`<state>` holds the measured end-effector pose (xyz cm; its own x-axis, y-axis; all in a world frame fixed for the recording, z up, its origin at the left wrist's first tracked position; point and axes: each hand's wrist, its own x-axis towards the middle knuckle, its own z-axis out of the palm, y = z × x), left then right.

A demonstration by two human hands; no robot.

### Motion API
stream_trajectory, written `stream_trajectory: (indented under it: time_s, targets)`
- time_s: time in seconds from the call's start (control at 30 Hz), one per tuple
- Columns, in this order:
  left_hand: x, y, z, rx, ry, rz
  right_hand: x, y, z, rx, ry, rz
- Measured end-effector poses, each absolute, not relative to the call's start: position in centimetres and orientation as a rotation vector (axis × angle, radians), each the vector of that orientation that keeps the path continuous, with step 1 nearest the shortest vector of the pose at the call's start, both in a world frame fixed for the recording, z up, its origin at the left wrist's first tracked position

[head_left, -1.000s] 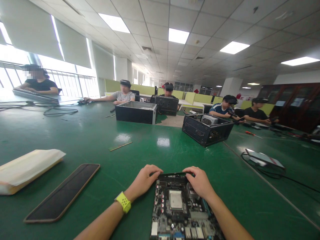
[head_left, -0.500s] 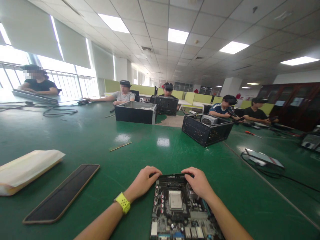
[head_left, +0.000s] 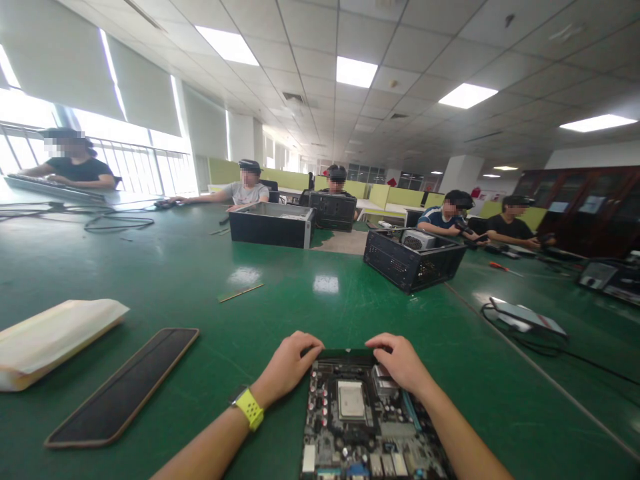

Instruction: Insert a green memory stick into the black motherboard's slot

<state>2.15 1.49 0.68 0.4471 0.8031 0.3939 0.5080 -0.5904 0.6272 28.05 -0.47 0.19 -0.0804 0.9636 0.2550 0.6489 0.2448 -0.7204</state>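
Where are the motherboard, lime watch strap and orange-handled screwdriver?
Motherboard (head_left: 369, 427), head view: middle of its upper face.
Lime watch strap (head_left: 251, 409), head view: perforated band.
Orange-handled screwdriver (head_left: 499, 267), head view: handle.

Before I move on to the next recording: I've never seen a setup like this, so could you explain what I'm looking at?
There is no robot here. A person wears a camera on their head, looking forward and down at their own left hand and right hand. In front of them, a circuit board lies on a green table. The fingers of both hands are at opposite ends of a dark strip along the board's far edge; how firmly they grip is unclear. To the left lie a flat dark panel and a pale packet. Farther off stands an open computer case.
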Motion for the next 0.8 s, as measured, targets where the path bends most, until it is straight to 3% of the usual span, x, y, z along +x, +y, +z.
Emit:
stream_trajectory:
  time_s: [0.8]
  targets:
    - [1.96, 1.71, 0.90, 2.203, 1.146, 0.930, 27.63, -0.80, 0.27, -1.528, -1.805, 0.506]
